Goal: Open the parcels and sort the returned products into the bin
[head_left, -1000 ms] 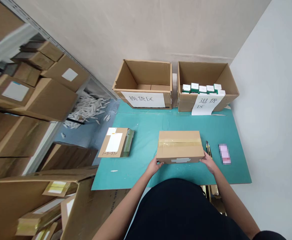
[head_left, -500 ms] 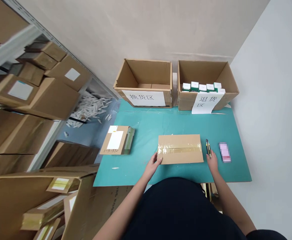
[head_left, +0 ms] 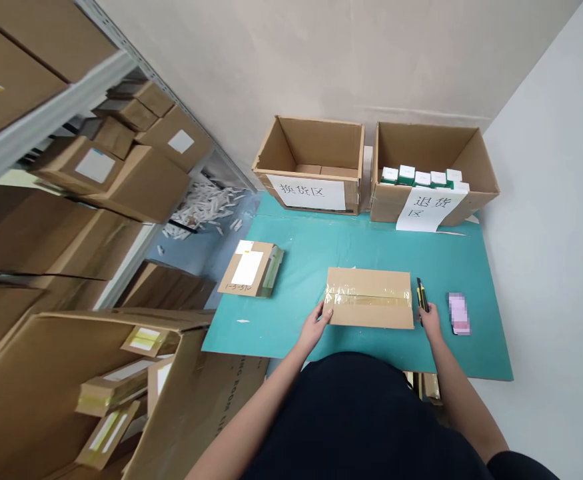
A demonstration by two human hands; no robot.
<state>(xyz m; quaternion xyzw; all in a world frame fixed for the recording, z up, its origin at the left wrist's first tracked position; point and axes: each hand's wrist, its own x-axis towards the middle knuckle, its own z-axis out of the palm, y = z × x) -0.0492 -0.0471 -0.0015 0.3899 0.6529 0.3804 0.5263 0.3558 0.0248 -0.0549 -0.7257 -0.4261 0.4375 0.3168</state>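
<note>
A brown cardboard box (head_left: 370, 298) lies flat on the teal mat, with clear and tan tape across its top. My left hand (head_left: 317, 324) rests against the box's near left corner. My right hand (head_left: 432, 321) is just off the box's right side, with its fingers at the lower end of a yellow and black utility knife (head_left: 422, 301). I cannot tell whether those fingers grip the knife. A small pink item (head_left: 458, 313), pixelated and unreadable, lies to the right of the knife.
A teal mat (head_left: 296, 257) covers the table, with a labelled flat carton (head_left: 248, 270) at its left. Two open cartons with paper signs stand at the back; the right one (head_left: 391, 207) holds several white and green boxes. Loaded shelves rise at the left.
The box has gone from tilted in both hands to lying flat with its tape on top. My right hand has moved to the knife. The whole scene sits further right in view.
</note>
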